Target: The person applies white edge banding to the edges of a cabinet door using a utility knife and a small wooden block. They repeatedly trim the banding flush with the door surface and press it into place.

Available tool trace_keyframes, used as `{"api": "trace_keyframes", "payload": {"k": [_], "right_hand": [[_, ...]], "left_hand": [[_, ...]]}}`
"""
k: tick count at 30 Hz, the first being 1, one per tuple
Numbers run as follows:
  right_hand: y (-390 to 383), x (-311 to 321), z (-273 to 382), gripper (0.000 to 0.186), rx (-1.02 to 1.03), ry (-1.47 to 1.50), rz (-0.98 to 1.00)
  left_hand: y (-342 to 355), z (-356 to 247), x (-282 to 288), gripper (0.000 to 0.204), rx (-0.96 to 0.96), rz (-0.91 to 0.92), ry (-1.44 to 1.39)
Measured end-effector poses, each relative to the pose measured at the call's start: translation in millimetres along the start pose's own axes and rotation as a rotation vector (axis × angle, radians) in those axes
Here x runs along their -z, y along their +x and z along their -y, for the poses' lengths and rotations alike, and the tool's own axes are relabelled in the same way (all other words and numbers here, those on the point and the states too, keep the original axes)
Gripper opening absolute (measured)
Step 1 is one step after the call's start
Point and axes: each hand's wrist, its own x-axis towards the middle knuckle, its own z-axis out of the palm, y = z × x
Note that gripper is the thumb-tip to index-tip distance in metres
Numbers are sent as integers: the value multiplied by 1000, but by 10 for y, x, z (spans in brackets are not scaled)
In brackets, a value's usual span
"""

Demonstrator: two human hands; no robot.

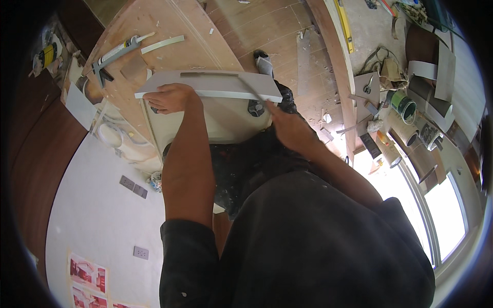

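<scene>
A long light grey board [164, 80] lies across a cream-coloured support in front of me, with a narrow dark slot near its far edge. My left hand [173, 98] is closed over the board's left end, its fingers curled along the near edge. At the other end, my right hand [290, 126] grips a long, flat grey file [252, 88], smeared by motion. The file slants over the right part of the board, its far tip near the slot's right end. Whether it touches the board I cannot tell.
On the wooden worktop [195, 31] at far left lie a caulking gun [117, 54] and a pale strip [163, 44]. To the right, a cluttered bench holds scissors [368, 85], a green can [403, 105] and a yellow level [344, 25]. A shoe [264, 64] shows on the wooden floor.
</scene>
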Motion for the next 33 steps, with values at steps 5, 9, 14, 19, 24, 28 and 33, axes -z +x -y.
{"api": "trace_keyframes", "payload": {"k": [5,9,14,19,24,28,33], "right_hand": [[-38,-160,41,49,83,2,-5],[-104,96,-166,49,-39,68,-47],[-55,-174,-135,47,125,45,-69],[-99,136,-226,44,-109,64,-86],[-155,-34,8,46,15,46,-37],[-79,116,-491,48,-54,24,-99],[-179,197,-449,41,-136,-24,-247]], "left_hand": [[-37,-38,-29,59,-28,-1,38],[-8,-82,50,60,-2,24,2],[-24,-53,-3,56,-38,-45,40],[-5,-53,-6,58,-8,-12,4],[20,-27,-67,53,-18,-89,47],[-7,-91,5,54,1,-31,10],[0,-16,-8,56,-21,-59,19]]}}
